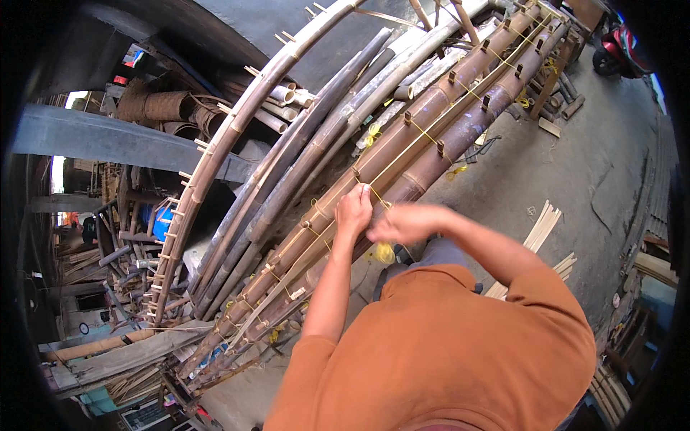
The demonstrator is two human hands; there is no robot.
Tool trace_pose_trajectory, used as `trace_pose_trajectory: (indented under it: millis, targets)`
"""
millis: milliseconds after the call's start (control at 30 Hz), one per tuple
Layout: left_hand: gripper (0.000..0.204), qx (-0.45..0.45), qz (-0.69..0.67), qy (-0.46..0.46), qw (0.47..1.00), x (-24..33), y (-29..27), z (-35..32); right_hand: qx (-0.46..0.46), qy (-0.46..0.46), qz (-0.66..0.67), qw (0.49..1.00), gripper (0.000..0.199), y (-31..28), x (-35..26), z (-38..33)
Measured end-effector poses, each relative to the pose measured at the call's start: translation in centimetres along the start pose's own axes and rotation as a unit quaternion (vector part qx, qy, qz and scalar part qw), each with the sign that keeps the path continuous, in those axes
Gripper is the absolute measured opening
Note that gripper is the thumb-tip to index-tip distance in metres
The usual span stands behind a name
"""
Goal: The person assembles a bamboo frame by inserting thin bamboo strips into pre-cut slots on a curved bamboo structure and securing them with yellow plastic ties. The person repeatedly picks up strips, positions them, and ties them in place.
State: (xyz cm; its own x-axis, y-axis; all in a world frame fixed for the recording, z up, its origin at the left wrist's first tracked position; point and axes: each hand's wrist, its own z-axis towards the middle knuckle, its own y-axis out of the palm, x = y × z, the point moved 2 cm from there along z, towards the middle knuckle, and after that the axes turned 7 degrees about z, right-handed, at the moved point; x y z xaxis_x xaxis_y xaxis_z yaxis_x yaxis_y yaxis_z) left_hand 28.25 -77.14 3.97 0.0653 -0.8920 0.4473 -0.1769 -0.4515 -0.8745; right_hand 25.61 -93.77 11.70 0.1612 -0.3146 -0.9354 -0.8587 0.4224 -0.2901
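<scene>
Two long brown bamboo poles lie side by side at a slant, one far [388, 154] and one near [420, 172], with short dark pegs [407, 118] standing out of them. Yellow string [431, 136] zigzags between the pegs across the poles. My left hand [354, 210] is closed on the string at the far pole, beside a peg, with the thumb uppermost. To its right, over the near pole, my right hand [410, 224] is smeared by motion, so its fingers cannot be made out. A loose bundle of yellow string [383, 253] hangs just below it.
A curved bamboo pole with pale pegs [237, 122] arches at the left. Grey poles [302, 165] lie behind the pegged pair. Pale bamboo strips [539, 230] rest on the concrete floor [560, 172] at right. A red motorcycle [624, 49] stands far right.
</scene>
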Motion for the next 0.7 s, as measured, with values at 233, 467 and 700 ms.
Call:
trace_pose_trajectory:
  millis: [233, 467, 700]
  targets:
    - [0.027, 0.058, -0.359, 0.09, 0.927, 3.4, -4.2, 5.7, 0.162, -0.042, 0.009, 0.986, 0.047, 6.0, 8.5, 1.2]
    - [0.026, 0.134, 0.001, 0.015, 0.991, -5.1, 2.4, 15.6, 0.521, -0.123, 0.395, 0.747, 0.029, 4.0, 13.8, -5.0]
    - [0.034, 0.043, 0.069, 0.052, 0.995, -7.1, -6.5, 7.5, 0.542, 0.034, 0.764, 0.348, 0.077, 15.3, 18.1, -7.5]
